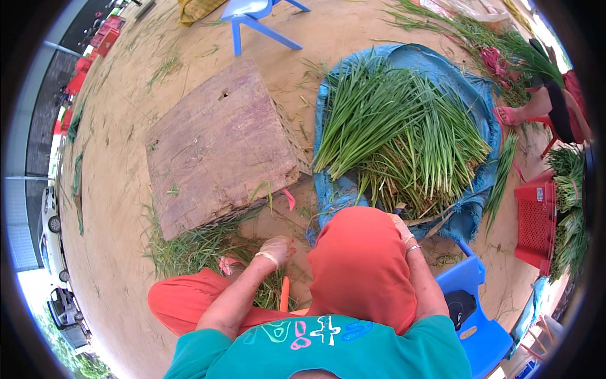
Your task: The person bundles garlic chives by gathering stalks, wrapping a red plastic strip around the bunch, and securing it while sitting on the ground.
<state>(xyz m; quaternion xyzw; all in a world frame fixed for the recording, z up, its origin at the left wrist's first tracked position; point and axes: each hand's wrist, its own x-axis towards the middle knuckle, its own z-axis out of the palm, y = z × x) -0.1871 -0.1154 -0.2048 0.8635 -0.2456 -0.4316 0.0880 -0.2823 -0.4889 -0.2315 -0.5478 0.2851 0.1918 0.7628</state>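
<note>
My left hand (pixel 278 249), in a thin pale glove, hangs with curled fingers over the ground between my legs. Small red bits show at its fingertips; whether it holds anything is unclear. Also gloved, my right hand (pixel 402 230) is at the far side of my raised red-trousered knee, which hides most of its fingers. A small dark purplish item (pixel 400 207) shows just beyond it, too small to identify. Beyond the knee, a large heap of long green leafy stalks (pixel 402 123), like garlic chives, lies on a blue woven sheet (pixel 421 57).
A worn wooden board (pixel 218 147) on a crate stands front left, with loose trimmings (pixel 189 251) beside it. At right are a blue plastic chair (pixel 473 303) holding a dark cap, a red basket (pixel 535 222) and bundled greens (pixel 568 189). A seated person's leg (pixel 530 106) shows far right.
</note>
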